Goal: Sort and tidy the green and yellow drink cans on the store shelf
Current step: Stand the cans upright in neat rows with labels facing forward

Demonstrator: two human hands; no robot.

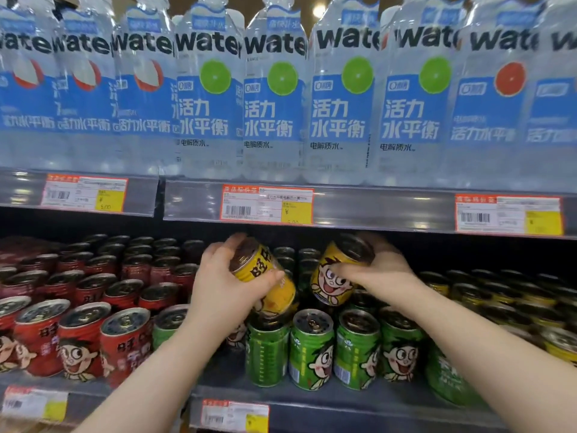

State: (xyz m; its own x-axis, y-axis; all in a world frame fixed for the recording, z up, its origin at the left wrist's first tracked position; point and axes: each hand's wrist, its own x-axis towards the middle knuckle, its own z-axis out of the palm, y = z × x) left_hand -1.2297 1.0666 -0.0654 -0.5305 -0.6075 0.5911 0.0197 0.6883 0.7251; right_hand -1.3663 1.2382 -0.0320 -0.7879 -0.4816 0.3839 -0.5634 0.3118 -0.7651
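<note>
Above the green cans [312, 351], the left hand [224, 289] grips a tilted yellow can [254, 270]; just to its right, the right hand [384, 273] grips a second yellow can [327, 284] (cartoon face showing).

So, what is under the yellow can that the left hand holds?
A green can stands on the shelf right below the yellow can in the left hand. Its lid is mostly covered, so whether they touch cannot be seen.

Lower shelf [343, 398] — red cans [81, 339] left, green cans [312, 348] centre front. Left hand [224, 285] grips a tilted yellow can [259, 267] above the green row; right hand [384, 273] grips a second yellow can [331, 282], cartoon face outward. Above — water bottles [274, 98], price tags [267, 204].
</note>
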